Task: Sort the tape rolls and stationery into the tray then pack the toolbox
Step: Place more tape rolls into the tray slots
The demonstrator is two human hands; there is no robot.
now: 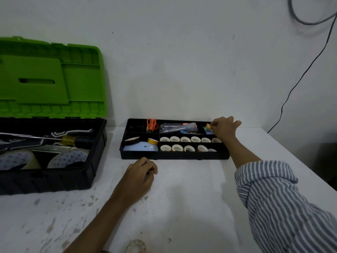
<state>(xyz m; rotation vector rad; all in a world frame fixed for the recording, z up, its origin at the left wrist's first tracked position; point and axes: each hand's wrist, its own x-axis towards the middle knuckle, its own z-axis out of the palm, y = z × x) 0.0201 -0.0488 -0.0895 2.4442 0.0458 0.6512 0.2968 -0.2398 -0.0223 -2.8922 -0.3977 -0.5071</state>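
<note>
Small rolls: I count eleven little white-cored tape rolls (185,139) in the tray (173,157), six in the back row and five in the front, cores facing up.
Other tray stuff: one black roll (132,140), one yellow roll (152,141), one pale blue gadget (140,147) and one pair of orange scissors (151,125). There's also a heap of cutters and pens (178,127) I can't count.
Loose: one clear roll (135,246) on the table (191,189), close to me.
Right hand: my right hand (225,127) pinches a small yellow item (209,127) between thumb and fingertips over the back right compartment. Can't tell what it is.
Left hand: my left hand (141,172) rests on the table just in front of the tray, fingers loosely curled, holding nothing.
Directions: the tray runs left to right along the wall. The scissors' handles point at the wall, blades toward me.
Toolbox: one toolbox (54,176) left of the tray, green lid (51,77) up. Inside are two fat clear rolls (69,158) and a screwdriver (73,140) lying left-right.
</note>
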